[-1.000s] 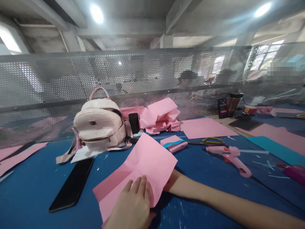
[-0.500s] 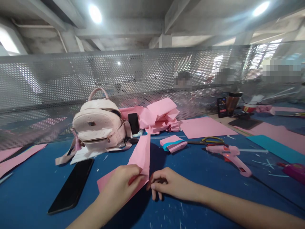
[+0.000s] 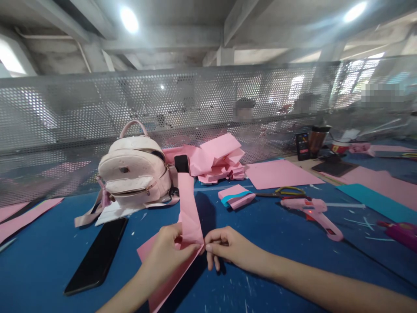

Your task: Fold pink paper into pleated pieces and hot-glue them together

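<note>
I am folding a pink paper sheet (image 3: 188, 204) low over the blue worktop (image 3: 276, 256), right in front of me. My left hand (image 3: 166, 254) is closing around the sheet from the near side, thumb over the top layer, and my right hand (image 3: 228, 248) is pinching the fold's edge between thumb and forefinger, the other fingers curled under. Both hands are gripping the paper, touching each other at the fold. One flap is standing up and away from me while the lower part is trailing down towards my left arm. I judge this to be the creasing step: a clean crease would call for laying the raised flap down with its edges lined up before pressing. A black phone (image 3: 96, 256) is lying to the left, a pale backpack (image 3: 135, 171) beyond it, and a pink glue gun (image 3: 314, 211) well off to the right.
</note>
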`<action>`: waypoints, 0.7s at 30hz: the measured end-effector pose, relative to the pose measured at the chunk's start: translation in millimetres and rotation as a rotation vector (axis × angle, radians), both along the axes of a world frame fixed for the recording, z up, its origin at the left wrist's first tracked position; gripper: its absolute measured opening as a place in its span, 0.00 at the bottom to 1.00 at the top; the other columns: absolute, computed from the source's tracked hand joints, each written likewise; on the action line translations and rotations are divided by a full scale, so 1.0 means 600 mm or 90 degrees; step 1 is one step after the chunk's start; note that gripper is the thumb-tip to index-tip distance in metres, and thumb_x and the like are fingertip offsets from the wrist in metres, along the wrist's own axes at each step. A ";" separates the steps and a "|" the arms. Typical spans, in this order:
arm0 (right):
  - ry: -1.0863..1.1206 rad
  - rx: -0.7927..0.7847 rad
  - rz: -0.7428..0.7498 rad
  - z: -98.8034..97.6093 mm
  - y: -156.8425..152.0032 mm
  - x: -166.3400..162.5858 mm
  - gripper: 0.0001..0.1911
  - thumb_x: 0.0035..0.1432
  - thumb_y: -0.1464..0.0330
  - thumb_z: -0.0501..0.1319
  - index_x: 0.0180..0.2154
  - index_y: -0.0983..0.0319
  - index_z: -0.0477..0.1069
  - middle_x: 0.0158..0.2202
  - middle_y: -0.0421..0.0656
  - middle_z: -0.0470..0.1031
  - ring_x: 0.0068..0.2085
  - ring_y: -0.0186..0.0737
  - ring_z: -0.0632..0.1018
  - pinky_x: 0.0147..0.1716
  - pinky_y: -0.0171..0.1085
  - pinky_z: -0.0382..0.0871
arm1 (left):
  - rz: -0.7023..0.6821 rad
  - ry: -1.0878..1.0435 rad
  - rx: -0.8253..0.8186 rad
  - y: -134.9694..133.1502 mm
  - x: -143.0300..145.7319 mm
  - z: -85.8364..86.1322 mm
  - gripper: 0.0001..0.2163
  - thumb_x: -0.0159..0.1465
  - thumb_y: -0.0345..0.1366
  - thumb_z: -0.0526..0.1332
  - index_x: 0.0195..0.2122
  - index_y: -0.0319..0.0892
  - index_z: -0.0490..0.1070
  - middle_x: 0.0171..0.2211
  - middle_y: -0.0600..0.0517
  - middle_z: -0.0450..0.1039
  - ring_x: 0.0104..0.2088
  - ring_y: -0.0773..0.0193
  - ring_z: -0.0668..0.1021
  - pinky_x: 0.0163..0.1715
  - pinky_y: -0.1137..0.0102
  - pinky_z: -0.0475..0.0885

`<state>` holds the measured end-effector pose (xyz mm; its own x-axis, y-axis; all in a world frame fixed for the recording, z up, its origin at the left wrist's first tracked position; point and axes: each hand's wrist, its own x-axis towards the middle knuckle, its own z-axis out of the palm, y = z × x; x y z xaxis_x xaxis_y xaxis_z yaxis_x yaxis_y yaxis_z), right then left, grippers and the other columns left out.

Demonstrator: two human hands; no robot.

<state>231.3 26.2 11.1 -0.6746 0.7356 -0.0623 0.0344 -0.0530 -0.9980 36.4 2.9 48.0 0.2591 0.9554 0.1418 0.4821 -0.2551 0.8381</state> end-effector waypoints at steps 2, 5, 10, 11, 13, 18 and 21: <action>0.003 -0.004 -0.009 -0.001 0.000 0.000 0.12 0.56 0.61 0.61 0.32 0.64 0.71 0.25 0.41 0.77 0.21 0.29 0.72 0.22 0.29 0.63 | 0.000 -0.002 0.008 -0.002 0.003 -0.002 0.05 0.56 0.33 0.62 0.26 0.38 0.76 0.24 0.53 0.76 0.26 0.63 0.75 0.27 0.73 0.68; 0.004 -0.013 -0.026 -0.001 0.000 -0.001 0.12 0.55 0.61 0.62 0.32 0.64 0.72 0.24 0.41 0.77 0.20 0.29 0.71 0.19 0.28 0.58 | 0.007 0.020 0.052 -0.006 0.005 -0.004 0.07 0.58 0.34 0.61 0.25 0.39 0.75 0.23 0.54 0.75 0.26 0.64 0.74 0.26 0.74 0.67; 0.009 -0.039 -0.061 0.007 -0.007 -0.002 0.14 0.53 0.59 0.64 0.31 0.65 0.73 0.23 0.41 0.77 0.20 0.28 0.71 0.18 0.28 0.52 | -0.017 0.060 0.120 -0.012 0.007 -0.005 0.12 0.62 0.36 0.60 0.22 0.39 0.73 0.20 0.55 0.71 0.24 0.67 0.71 0.24 0.76 0.63; 0.012 -0.044 -0.068 0.009 -0.010 -0.002 0.14 0.53 0.59 0.64 0.31 0.65 0.73 0.23 0.41 0.77 0.20 0.28 0.71 0.18 0.28 0.53 | -0.020 0.067 0.136 -0.011 0.006 -0.005 0.13 0.62 0.36 0.60 0.21 0.40 0.72 0.20 0.56 0.70 0.23 0.67 0.70 0.23 0.76 0.62; 0.019 -0.051 -0.081 0.013 -0.013 -0.002 0.14 0.54 0.59 0.64 0.32 0.65 0.73 0.23 0.41 0.77 0.20 0.28 0.70 0.19 0.28 0.54 | -0.023 0.081 0.169 -0.010 0.005 -0.007 0.14 0.63 0.36 0.59 0.21 0.40 0.72 0.19 0.56 0.69 0.21 0.68 0.70 0.22 0.76 0.62; 0.044 -0.057 -0.118 0.016 -0.014 -0.001 0.17 0.54 0.57 0.64 0.34 0.66 0.74 0.23 0.41 0.76 0.20 0.27 0.68 0.19 0.28 0.54 | -0.034 0.148 0.211 -0.012 0.002 -0.005 0.13 0.65 0.36 0.56 0.25 0.41 0.76 0.21 0.54 0.74 0.22 0.66 0.73 0.25 0.74 0.66; 0.053 -0.058 -0.148 0.017 -0.013 0.001 0.17 0.54 0.56 0.65 0.33 0.66 0.74 0.23 0.41 0.76 0.20 0.27 0.68 0.19 0.28 0.53 | -0.038 0.174 0.223 -0.019 0.005 -0.002 0.14 0.67 0.35 0.54 0.26 0.42 0.76 0.24 0.52 0.76 0.26 0.63 0.76 0.29 0.72 0.69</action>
